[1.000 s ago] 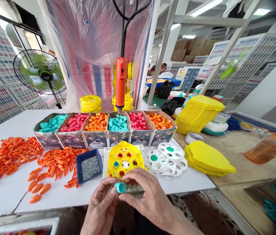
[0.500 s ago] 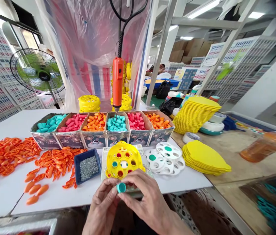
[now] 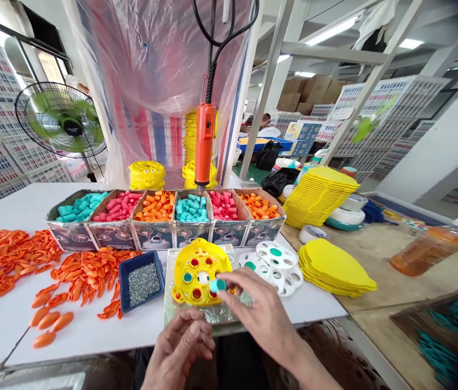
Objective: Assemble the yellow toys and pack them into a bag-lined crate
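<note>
The right hand pinches a teal cap between its fingertips, right at the lower right edge of the yellow disc, which lies on a clear base at the near edge of the table. The left hand rests loosely curled at the table edge, holding nothing. A blue tray of screws sits just left of the disc. An orange screwdriver hangs above the boxes of caps.
</note>
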Demonstrator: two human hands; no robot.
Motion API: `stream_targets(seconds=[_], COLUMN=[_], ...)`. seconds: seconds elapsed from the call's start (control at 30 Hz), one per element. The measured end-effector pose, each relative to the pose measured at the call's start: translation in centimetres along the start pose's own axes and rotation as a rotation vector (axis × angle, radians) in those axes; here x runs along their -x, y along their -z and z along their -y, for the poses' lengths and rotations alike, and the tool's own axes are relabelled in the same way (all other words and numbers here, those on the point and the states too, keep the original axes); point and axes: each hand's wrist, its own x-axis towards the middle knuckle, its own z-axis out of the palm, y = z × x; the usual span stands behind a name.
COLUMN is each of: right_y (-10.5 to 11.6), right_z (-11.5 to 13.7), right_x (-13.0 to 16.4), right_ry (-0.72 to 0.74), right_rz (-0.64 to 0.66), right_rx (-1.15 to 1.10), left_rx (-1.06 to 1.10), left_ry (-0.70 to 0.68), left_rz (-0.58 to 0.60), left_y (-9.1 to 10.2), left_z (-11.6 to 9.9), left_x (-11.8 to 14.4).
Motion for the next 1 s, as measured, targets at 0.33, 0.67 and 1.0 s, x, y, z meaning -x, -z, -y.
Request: stream_targets(seconds=[0.33,0.67,1.0], right_y=[-1.6,-1.5,-1.6], right_z=[-4.2,-4.7,-4.6], right_x=[-1.0,-0.5,0.7], right_ry=[-0.074,-0.049,-0.004], right_rz=[-0.02,-0.042,-0.119], right_rx=[0.281,0.282,0.174], left_rx=[-0.189,-0.211,-0.29], left_ry=[-0.013,-0.032,-0.052], left_rz=[0.001,-0.005,-0.047], left_y=[0.3,0.7,1.1], left_z=[0.3,0.8,0.7], left_x=[0.4,0.4,0.6])
